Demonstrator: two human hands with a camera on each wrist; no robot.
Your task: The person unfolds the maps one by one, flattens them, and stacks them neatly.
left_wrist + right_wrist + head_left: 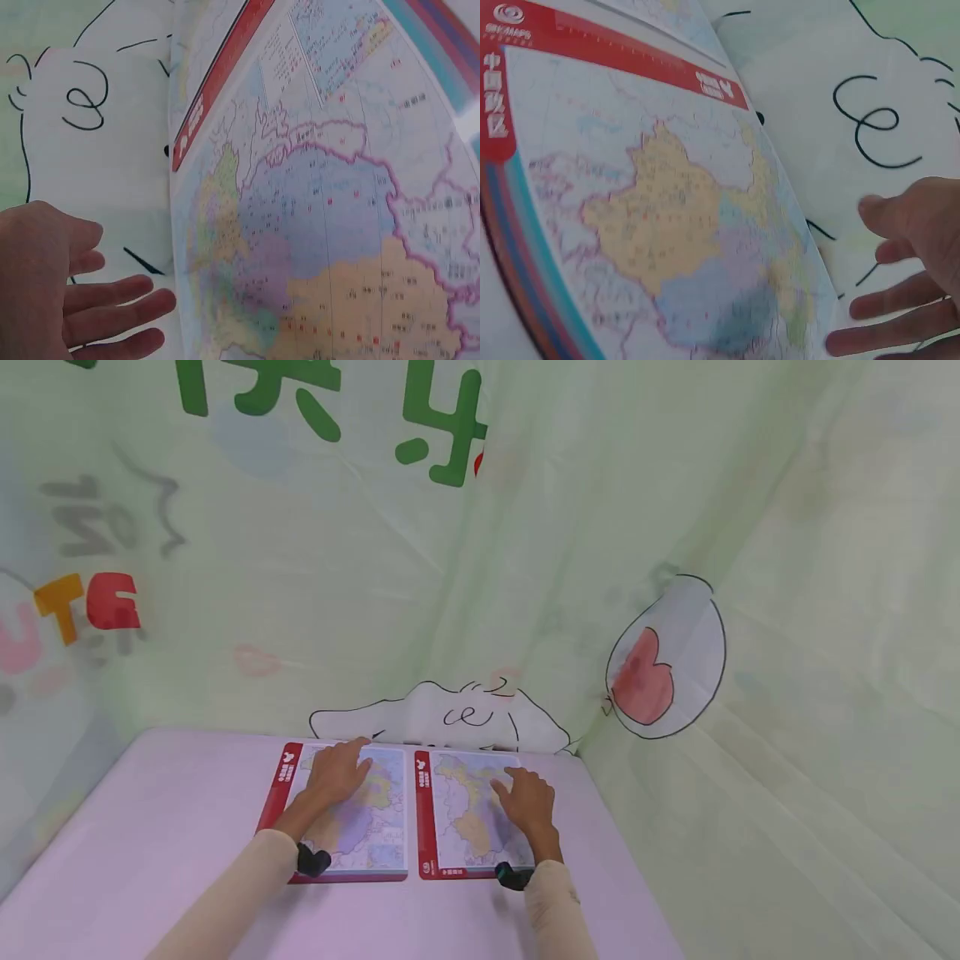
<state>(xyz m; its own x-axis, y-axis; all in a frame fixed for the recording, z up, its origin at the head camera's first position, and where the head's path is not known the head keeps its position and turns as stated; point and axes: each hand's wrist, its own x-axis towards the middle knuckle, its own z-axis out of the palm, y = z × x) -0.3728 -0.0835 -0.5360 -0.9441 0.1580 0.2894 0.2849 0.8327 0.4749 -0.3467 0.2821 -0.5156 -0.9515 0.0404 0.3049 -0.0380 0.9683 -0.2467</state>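
Two flat printed maps lie side by side, the left map (382,835) and the right map (457,827), each with a red strip along its left side. Over the left map's upper part is my left hand (337,772), fingers extended. My right hand (529,802) is above the right map's right half, its fingers spread a little. In the left wrist view, the straight fingers of the left hand (112,300) show beside the map (337,217) with nothing in them. The right wrist view has the right hand (915,277) likewise without anything, beside the other map (690,217).
Both maps lie on a pale pink table (165,827). Behind it hangs a light green sheet (360,568) with green characters and drawings. Another pale sheet (810,710) comes down along the right side. Dark wrist cameras (313,860) sit at both wrists.
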